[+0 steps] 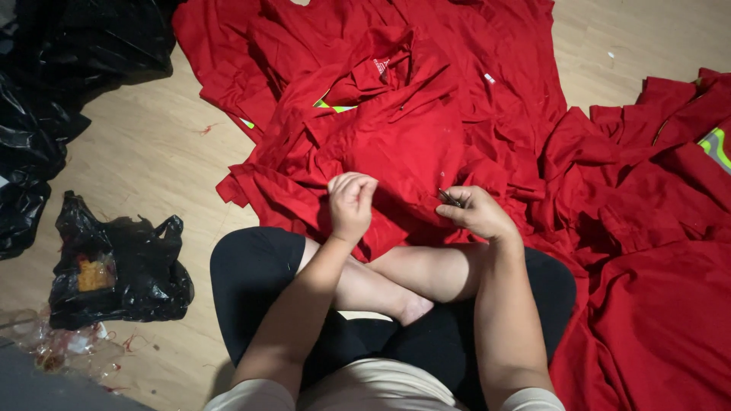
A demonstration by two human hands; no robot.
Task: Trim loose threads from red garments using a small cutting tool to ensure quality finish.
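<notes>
Two hands meet over the red garment (396, 144) heaped at twelve o'clock from your crossed legs. Your left hand (350, 204) pinches its cloth with curled fingers. Your right hand (476, 211), at three o'clock from it, grips small snips (449, 199) between pressed fingertips.

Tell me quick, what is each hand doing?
Left hand: closed, pinching the red garment.
Right hand: closed on small metal snips.
</notes>
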